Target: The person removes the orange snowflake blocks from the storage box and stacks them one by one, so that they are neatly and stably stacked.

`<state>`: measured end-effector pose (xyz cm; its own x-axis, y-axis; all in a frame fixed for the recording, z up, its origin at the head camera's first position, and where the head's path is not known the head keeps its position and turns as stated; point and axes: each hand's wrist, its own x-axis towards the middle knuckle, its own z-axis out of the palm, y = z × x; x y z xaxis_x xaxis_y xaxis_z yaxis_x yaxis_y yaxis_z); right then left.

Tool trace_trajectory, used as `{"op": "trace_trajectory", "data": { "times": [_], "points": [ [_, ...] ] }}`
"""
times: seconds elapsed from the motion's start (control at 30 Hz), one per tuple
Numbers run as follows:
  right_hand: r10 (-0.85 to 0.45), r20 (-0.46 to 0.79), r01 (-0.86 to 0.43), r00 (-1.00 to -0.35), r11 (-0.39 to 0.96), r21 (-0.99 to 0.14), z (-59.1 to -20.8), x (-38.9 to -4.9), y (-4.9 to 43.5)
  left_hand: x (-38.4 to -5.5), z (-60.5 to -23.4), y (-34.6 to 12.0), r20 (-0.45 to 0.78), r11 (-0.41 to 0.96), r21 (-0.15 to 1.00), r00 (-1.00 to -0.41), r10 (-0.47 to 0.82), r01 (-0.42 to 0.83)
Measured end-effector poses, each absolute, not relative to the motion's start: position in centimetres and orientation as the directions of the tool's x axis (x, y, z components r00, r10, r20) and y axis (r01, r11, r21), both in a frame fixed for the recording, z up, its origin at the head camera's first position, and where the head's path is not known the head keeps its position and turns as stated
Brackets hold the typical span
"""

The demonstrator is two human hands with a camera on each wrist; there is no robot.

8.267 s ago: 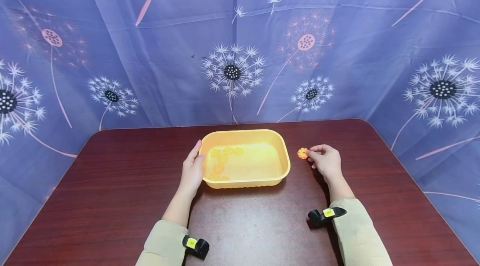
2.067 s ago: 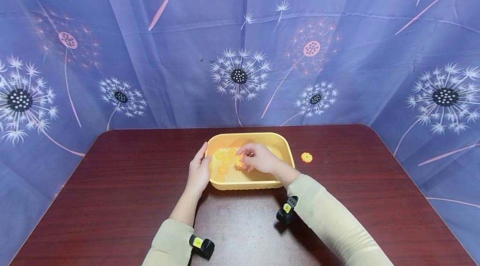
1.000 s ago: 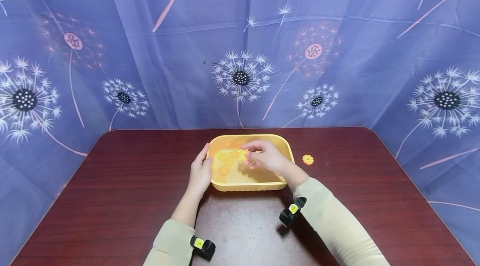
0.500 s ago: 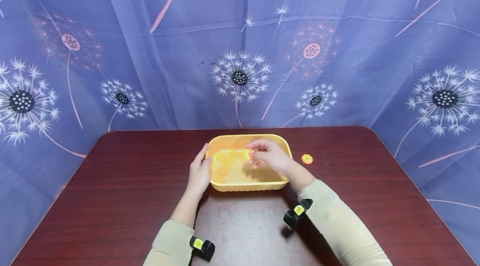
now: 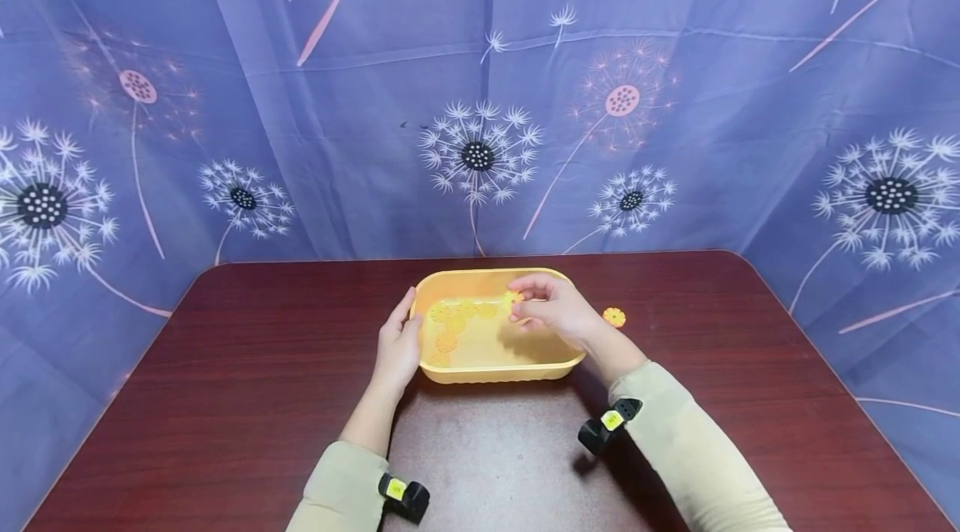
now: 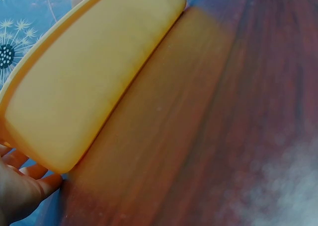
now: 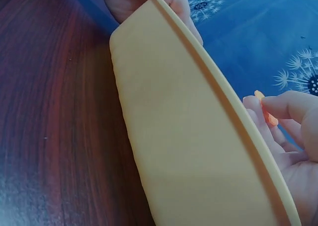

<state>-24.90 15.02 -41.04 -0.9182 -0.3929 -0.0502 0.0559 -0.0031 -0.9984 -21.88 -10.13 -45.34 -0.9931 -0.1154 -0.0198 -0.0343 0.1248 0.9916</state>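
A yellow plastic basin (image 5: 495, 373) stands near the back of the table. Several orange-yellow flower-shaped discs (image 5: 447, 341) lie inside it, mostly to the left. My left hand (image 5: 399, 344) holds the basin's left end, with the fingers along the outer wall; part of this hand (image 6: 20, 191) shows at the basin's corner in the left wrist view. Above the basin's right half, my right hand (image 5: 555, 311) pinches one flower-shaped disc (image 5: 513, 298) between thumb and fingers. That disc (image 7: 272, 117) appears nearly edge-on in the right wrist view, behind the basin's rim.
Another orange-yellow flower-shaped disc (image 5: 613, 317) lies on the dark red table (image 5: 247, 382), right of the basin and close to my right wrist. A blue dandelion-print curtain (image 5: 360, 140) hangs behind the table and at both sides.
Earlier my right hand held a disc on the table right of the basin; a disc now lies there. It then reached into the basin and has shifted right, pinching another disc. My left hand stays put.
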Motion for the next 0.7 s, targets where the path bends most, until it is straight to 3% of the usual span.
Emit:
{"op": "trace_trajectory", "data": {
  "times": [0.7],
  "points": [
    [-0.333, -0.027, 0.026, -0.943, 0.008, -1.000, -40.7, -24.5, 17.3, -21.8, -45.3, -10.2, -0.025, 0.127, 0.991, -0.994, -0.103, -0.038]
  ]
}}
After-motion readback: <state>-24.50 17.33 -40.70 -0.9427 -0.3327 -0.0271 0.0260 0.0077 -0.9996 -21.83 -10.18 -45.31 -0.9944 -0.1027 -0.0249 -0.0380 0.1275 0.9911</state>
